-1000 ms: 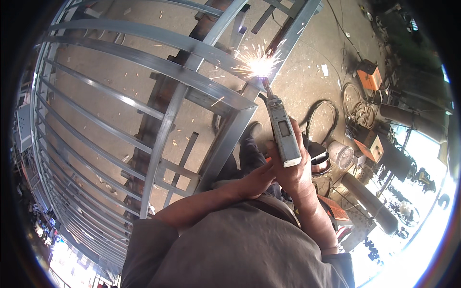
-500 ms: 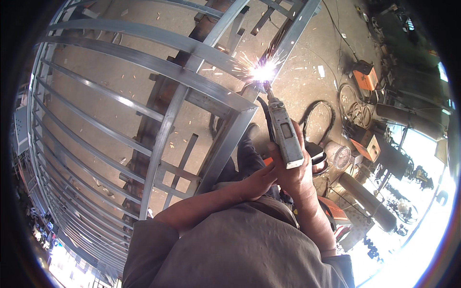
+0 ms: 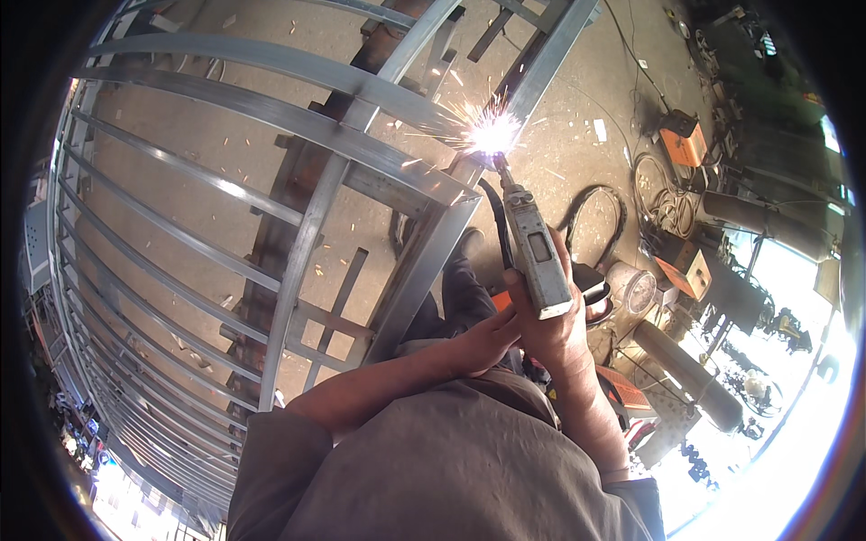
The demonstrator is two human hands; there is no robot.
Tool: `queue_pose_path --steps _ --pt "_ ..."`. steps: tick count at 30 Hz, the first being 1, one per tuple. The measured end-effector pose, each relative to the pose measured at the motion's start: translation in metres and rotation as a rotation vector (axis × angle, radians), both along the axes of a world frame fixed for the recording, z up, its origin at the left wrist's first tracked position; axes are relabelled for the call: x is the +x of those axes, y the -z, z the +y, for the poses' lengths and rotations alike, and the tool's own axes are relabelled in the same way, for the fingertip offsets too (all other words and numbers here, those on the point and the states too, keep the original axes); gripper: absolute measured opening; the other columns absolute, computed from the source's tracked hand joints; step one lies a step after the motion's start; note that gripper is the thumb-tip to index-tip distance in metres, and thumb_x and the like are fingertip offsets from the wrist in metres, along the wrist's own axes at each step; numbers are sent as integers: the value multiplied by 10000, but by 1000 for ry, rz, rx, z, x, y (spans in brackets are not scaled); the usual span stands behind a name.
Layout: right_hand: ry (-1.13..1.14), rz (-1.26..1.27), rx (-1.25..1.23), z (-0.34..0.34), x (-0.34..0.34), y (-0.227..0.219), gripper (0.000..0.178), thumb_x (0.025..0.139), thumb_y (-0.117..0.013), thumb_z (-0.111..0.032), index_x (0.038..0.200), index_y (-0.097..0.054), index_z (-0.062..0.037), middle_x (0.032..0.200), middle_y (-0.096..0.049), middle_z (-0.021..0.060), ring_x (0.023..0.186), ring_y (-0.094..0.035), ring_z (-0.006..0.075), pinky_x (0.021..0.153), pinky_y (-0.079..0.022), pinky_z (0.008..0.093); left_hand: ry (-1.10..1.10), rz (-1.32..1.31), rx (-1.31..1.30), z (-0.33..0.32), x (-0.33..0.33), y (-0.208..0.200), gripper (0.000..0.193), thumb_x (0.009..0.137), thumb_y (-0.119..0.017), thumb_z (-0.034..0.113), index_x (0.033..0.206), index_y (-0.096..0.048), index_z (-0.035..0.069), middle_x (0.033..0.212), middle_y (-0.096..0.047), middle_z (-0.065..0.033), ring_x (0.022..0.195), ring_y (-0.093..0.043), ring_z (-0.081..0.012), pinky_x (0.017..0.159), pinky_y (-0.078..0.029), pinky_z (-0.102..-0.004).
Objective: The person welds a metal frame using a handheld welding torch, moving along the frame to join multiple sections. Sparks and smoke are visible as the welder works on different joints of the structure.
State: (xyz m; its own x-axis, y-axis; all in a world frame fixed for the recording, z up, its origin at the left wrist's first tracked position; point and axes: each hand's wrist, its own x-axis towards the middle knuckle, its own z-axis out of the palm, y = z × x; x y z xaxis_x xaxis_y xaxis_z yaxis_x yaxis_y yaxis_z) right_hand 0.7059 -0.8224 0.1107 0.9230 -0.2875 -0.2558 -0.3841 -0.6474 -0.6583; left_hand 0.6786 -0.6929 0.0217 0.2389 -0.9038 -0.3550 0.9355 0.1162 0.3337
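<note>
My right hand (image 3: 553, 329) is closed round the grey, box-shaped body of a handheld welding gun (image 3: 538, 257), its thumb along the left side. The gun's narrow nozzle points away from me. A bright arc with flying sparks (image 3: 494, 135) burns at its tip, at the far corner of a steel frame (image 3: 442, 203), and its glare hides the joint. My left hand (image 3: 487, 347) rests against my right hand near the wrist. The left fingers pass behind it and are hidden. A black hose (image 3: 498, 216) runs beside the gun.
A grille of curved steel bars (image 3: 194, 239) fills the left side, above a rusty beam (image 3: 293, 185). On the right lie a coiled cable (image 3: 672, 212), orange machines (image 3: 686, 144), a bucket (image 3: 631, 288) and gas cylinders (image 3: 690, 374). A dark hose (image 3: 618, 212) loops across the floor.
The arc keeps burning at nearly the same spot, with its sparks spread differently. Both hands and the gun hold almost still; the whole view has shifted slightly.
</note>
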Motion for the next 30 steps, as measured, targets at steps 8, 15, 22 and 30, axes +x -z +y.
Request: queue_pose_path --steps 8,15,22,30 --pt "-2 5 2 -1 -7 3 726 940 -765 -245 1543 -407 -60 1287 -689 203 1086 -733 400 866 -609 448 -16 19 -10 -1 -5 2 540 1161 -385 413 1572 -351 66 1339 -598 -95 1157 -627 -177 1032 -498 -372" --pt "-47 -17 -3 -4 -12 6 696 947 -758 -222 1527 -426 -28 1356 -637 210 1112 -725 394 873 -610 442 -11 8 -37 -2 -6 0 532 1161 -386 411 1554 -364 54 1275 -624 -94 1089 -646 -166 984 -521 -362" --pt "-18 16 1 -3 -16 2 671 949 -755 -201 1513 -448 -7 1381 -612 220 1110 -725 369 884 -603 416 -3 38 -78 -1 -6 -1 537 1160 -395 401 1557 -341 44 1210 -633 -106 1017 -665 -180 935 -545 -368" --pt "48 125 68 0 -14 -6 572 973 -720 -200 1474 -528 -2 1503 -536 230 1253 -657 347 1005 -546 397 -6 83 -77 -4 -11 0 565 1158 -396 409 1590 -291 61 1216 -631 -115 1012 -669 -197 944 -546 -386"
